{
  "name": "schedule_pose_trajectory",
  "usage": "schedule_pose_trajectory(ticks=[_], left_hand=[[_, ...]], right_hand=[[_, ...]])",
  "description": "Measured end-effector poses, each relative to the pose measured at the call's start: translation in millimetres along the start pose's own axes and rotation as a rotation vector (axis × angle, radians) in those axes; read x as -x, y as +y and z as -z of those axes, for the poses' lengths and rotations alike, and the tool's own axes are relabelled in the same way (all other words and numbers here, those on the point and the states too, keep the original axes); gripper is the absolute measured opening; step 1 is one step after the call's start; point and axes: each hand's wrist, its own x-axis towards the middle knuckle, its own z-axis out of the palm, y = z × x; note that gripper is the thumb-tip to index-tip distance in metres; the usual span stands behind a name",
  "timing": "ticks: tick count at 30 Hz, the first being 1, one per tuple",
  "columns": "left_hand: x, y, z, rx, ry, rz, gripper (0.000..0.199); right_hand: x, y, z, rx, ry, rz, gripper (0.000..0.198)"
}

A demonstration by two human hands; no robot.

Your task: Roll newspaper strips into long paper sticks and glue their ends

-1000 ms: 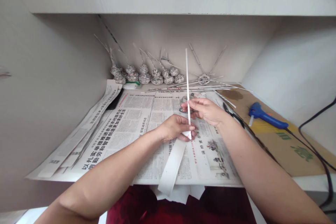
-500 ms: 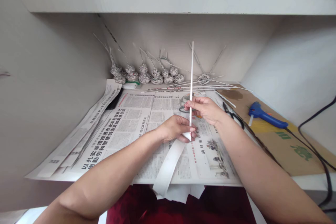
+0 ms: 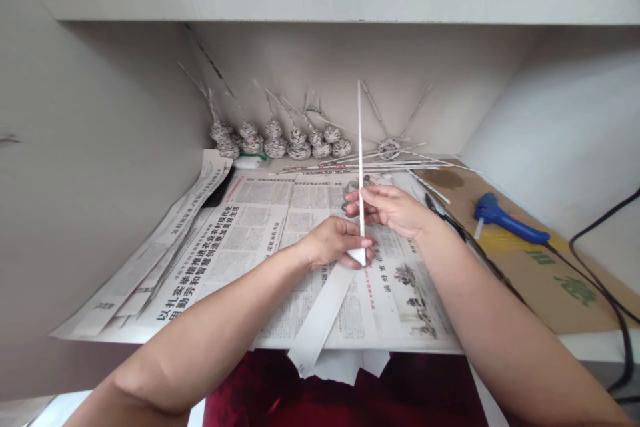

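Observation:
A thin white rolled paper tube point(image 3: 361, 140) stands upright over the newspaper sheet. At its lower end it widens into an unrolled paper strip point(image 3: 323, 320), which slants down toward me past the table's front edge. My left hand point(image 3: 340, 243) pinches the tube's bottom where the strip wraps onto it. Higher up, my right hand point(image 3: 387, 207) has its thumb and fingers closed on the tube's shaft, other fingers loosely curled. Part of the left fingers is hidden behind the paper.
Several woven paper gourds point(image 3: 275, 140) line the back wall. Rolled paper sticks point(image 3: 390, 167) lie before them, near a round woven start point(image 3: 389, 149). At right are scissors point(image 3: 445, 217) and a blue glue gun point(image 3: 510, 219) on cardboard point(image 3: 545, 293). Paper strips point(image 3: 165, 240) lie left.
The tube's top has shifted slightly left, and my right hand's fingers have rolled to a new position on the shaft. My left hand stays nearly where it was; the strip lies straighter.

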Motion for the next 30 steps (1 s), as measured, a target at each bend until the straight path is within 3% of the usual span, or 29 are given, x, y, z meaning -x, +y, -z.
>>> schedule_pose_trajectory(ticks=[2, 7, 12, 16, 21, 26, 30], left_hand=[[-0.4, -0.6, 0.0, -0.007, 0.000, 0.012, 0.033], [-0.7, -2.2, 0.4, -0.004, -0.011, 0.016, 0.036], [-0.6, -1.0, 0.5, -0.013, -0.007, 0.015, 0.034], [-0.3, 0.2, -0.2, -0.006, 0.000, 0.032, 0.035], [-0.1, 0.1, 0.5, -0.022, -0.004, 0.015, 0.034], [0.0, 0.9, -0.3, 0.000, -0.005, 0.034, 0.034], [0.9, 2.4, -0.9, -0.009, 0.008, 0.031, 0.034]], right_hand=[[0.2, -0.3, 0.5, -0.016, -0.016, -0.008, 0.028], [-1.2, 1.2, 0.2, -0.045, 0.119, 0.015, 0.022], [-0.4, -0.2, 0.7, -0.022, 0.018, 0.006, 0.026], [-1.2, -0.1, -0.2, -0.003, 0.152, 0.028, 0.024], [-1.0, 0.5, 1.4, 0.022, -0.006, 0.017, 0.030], [-2.8, 2.7, 2.0, -0.007, 0.164, 0.056, 0.024], [-2.1, 1.8, 2.6, 0.020, 0.034, 0.037, 0.029]])
